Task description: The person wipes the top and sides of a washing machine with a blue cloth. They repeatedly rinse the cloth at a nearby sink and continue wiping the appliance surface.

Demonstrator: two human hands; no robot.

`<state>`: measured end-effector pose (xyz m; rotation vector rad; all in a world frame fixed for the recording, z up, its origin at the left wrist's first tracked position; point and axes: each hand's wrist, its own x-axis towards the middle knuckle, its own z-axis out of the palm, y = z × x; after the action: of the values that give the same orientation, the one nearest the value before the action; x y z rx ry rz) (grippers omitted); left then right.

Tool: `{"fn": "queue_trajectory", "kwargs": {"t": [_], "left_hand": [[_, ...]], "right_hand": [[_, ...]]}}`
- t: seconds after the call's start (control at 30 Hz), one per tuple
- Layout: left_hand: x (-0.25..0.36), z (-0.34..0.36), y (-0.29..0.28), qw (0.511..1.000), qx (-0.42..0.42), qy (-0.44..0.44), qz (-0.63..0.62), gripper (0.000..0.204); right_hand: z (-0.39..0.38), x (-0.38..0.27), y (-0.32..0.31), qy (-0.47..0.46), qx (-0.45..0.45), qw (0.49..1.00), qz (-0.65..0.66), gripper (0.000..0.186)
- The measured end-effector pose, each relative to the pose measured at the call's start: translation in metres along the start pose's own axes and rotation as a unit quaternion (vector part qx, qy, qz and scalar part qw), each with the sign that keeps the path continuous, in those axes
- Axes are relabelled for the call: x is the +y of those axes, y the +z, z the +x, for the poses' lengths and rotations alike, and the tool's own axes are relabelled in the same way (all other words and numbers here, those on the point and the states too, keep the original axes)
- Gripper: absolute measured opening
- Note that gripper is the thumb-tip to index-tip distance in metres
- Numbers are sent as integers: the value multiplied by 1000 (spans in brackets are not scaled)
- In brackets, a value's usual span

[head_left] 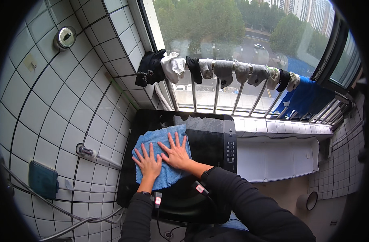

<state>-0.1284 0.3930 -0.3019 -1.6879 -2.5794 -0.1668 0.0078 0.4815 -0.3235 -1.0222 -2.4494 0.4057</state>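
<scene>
A light blue cloth [172, 177] is spread over the left part of a black machine top [206, 157], with a button panel along its right edge. My left hand [149, 161] lies flat on the cloth, fingers spread. Just to its right, my right hand [174, 153] presses flat on the same cloth, fingers apart. Small devices with red-and-white labels and black cables sit at both wrists. A pale, patchy area [200, 124] shows along the back of the top.
White tiled walls carry a water fitting [86, 150], hoses and a teal box [42, 179]. Behind, socks [222, 70] and a blue garment [301, 97] hang on a window railing. At right are a white basin [277, 159] and, on the floor below, a cylindrical container [307, 200].
</scene>
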Motion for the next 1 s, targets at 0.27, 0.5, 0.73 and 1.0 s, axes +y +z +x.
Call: {"fn": "queue_trajectory", "kwargs": {"t": [0.27, 0.5, 0.73, 1.0], "left_hand": [[-15, 123, 17, 998, 35, 46, 2, 67], [-35, 191, 28, 991, 58, 108, -44, 64], [-39, 184, 34, 989, 92, 111, -33, 57], [-68, 77, 15, 990, 98, 79, -66, 56]], "right_hand": [[99, 28, 26, 13, 24, 999, -37, 61], [149, 29, 46, 48, 50, 997, -36, 60], [153, 29, 46, 48, 46, 997, -47, 60], [83, -25, 49, -3, 60, 996, -70, 62]]}}
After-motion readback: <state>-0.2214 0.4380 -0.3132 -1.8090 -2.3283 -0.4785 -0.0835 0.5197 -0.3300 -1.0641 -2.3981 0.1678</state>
